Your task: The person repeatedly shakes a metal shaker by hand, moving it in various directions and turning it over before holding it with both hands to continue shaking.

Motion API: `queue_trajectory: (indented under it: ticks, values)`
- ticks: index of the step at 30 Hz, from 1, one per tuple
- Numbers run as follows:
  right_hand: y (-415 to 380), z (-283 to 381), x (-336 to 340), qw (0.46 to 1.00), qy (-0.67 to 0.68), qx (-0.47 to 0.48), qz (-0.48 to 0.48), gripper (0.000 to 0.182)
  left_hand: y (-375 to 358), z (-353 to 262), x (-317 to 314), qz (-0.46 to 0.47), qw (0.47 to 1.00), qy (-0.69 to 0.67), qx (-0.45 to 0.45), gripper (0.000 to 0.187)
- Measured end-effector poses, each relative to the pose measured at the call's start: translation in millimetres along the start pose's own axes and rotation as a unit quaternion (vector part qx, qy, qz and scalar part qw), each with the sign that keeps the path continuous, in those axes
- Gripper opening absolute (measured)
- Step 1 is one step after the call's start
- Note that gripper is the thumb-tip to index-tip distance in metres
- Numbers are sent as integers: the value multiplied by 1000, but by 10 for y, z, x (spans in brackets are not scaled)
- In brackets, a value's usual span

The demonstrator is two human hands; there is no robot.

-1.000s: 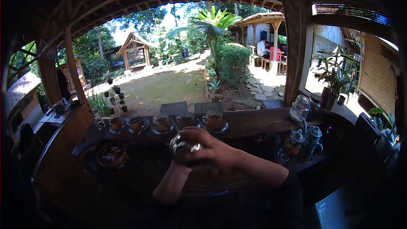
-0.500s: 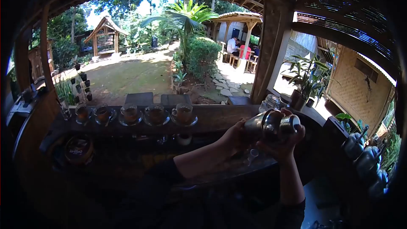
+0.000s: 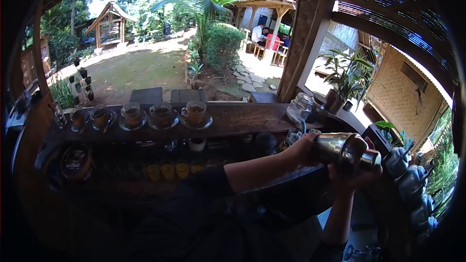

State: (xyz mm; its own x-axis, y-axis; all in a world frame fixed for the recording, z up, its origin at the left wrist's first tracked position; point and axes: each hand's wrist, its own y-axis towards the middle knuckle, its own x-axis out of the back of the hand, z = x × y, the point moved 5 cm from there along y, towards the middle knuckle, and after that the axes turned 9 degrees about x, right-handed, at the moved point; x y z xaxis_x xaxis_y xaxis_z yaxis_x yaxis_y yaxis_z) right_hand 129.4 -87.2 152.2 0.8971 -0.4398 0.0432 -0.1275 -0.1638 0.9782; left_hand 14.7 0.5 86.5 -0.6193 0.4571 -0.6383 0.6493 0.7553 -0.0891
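Note:
A shiny metal cocktail shaker lies tilted nearly sideways between my two hands, above the right part of the counter. My left hand is closed round its wide base end. Around the cap end, my right hand wraps from below and behind, with part of its fingers hidden by the shaker. Just left of and beyond the shaker, a clear glass jar stands on the raised wooden ledge.
Several glass cups of brown drink stand on saucers along the ledge. Below are glasses with orange contents and a round dark container. Dark pots line the right side near a potted plant. People sit in a pavilion outside.
Both hands have moved right and slightly down in view with the shaker between them. The view has shifted, showing more of the lower shelf's orange glasses and the glass jar.

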Motion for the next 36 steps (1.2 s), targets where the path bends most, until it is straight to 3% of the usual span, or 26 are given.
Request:
queue_trajectory:
  ticks: [1,2,4,5,7,9,11,13,14,15,16,18,19,21,23,24,25,27,28,29,30,31,32,34,35,36]
  values:
    - [-13,45,108,1000,16,6,12,95,69,25,-34,-8,999,11,-47,47]
    - [153,244,234,995,30,-35,90,93,-102,-71,-228,37,994,52,-84,46]
    - [148,769,279,991,132,1,-12,96,-534,-195,-600,117,959,169,-194,45]
    - [340,1030,289,983,114,127,74,93,-694,-229,-729,152,919,247,-269,45]
    - [248,803,328,992,65,69,88,96,-740,-173,-732,139,919,265,-258,47]
    - [24,418,351,992,-31,-48,116,102,-306,-10,-324,26,984,101,-142,51]
    - [-172,-108,151,999,-18,33,-8,102,224,227,145,23,999,-16,-35,52]
    - [-221,-345,185,993,21,-111,-17,102,188,281,129,-17,999,-20,-45,50]
    - [-104,-224,277,998,-31,-57,-10,102,143,289,34,-8,998,-14,-56,49]
    - [-83,-96,322,995,40,15,-85,104,-29,151,-206,58,994,38,-86,48]
    - [-147,-45,525,994,-26,-68,78,102,-192,82,-405,74,988,69,-121,45]
    - [190,844,342,980,-82,-86,-159,104,-465,-10,-699,132,948,190,-219,45]
    - [154,818,350,981,-78,-87,-156,104,-671,-52,-892,150,923,171,-309,46]
    - [-16,674,427,971,-106,-127,-174,106,-569,-36,-763,88,913,192,-348,50]
    - [-112,57,415,998,8,-51,28,104,-207,131,-349,41,985,46,-160,50]
    - [-233,-89,243,997,36,-10,-63,106,-37,254,-81,-35,991,27,-124,50]
    - [-242,-182,206,996,6,-91,6,106,-69,308,-62,-36,991,28,-125,50]
    - [-225,-80,201,998,32,-52,-16,107,-78,384,43,-99,990,22,-94,49]
    - [-161,79,185,994,73,-26,-73,107,-277,281,-121,-43,991,53,-118,50]
    - [-75,215,314,999,3,-38,12,102,-441,219,-233,-46,991,47,-115,50]
    - [100,567,318,995,-32,-90,19,96,-631,67,-445,22,969,126,-214,49]
    - [220,1016,178,986,-119,-75,-93,93,-805,-55,-616,91,925,204,-309,48]
    - [226,1024,154,985,-119,-77,-94,93,-881,-118,-639,90,925,204,-307,48]
    - [222,1033,95,988,-138,-51,-52,92,-1095,-247,-716,112,867,273,-402,51]
    - [206,1015,77,988,-148,-39,-30,92,-963,-228,-524,104,920,199,-322,49]
    - [121,582,47,999,-48,-16,6,97,-805,-215,-268,54,953,143,-262,49]
